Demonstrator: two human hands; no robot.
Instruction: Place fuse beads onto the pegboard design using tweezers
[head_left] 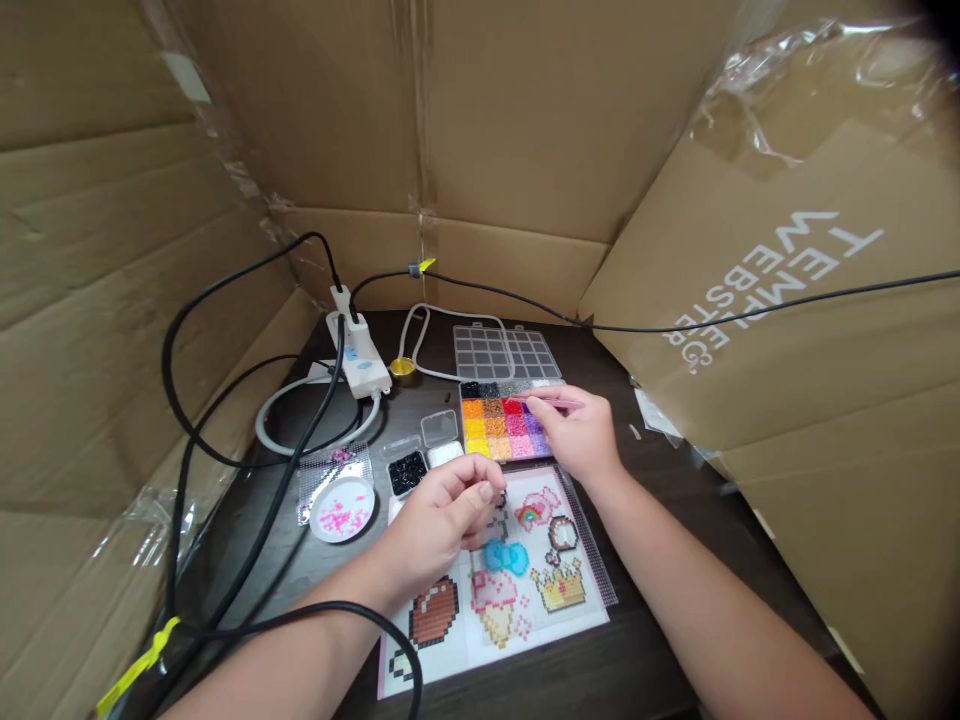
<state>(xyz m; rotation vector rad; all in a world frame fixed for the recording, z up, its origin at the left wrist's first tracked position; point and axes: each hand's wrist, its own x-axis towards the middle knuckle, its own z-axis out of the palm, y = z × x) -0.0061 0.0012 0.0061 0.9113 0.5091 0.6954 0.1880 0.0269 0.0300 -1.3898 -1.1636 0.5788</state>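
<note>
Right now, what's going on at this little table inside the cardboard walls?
A person is working with fuse beads on a dark table. The right hand holds a thin pink tool over the bead box of sorted colours, whose clear lid is open. The left hand, fingers pinched, rests on the pattern sheet showing a crown, ice cream and bow. A white dish of pink beads sits to the left, near a power strip.
</note>
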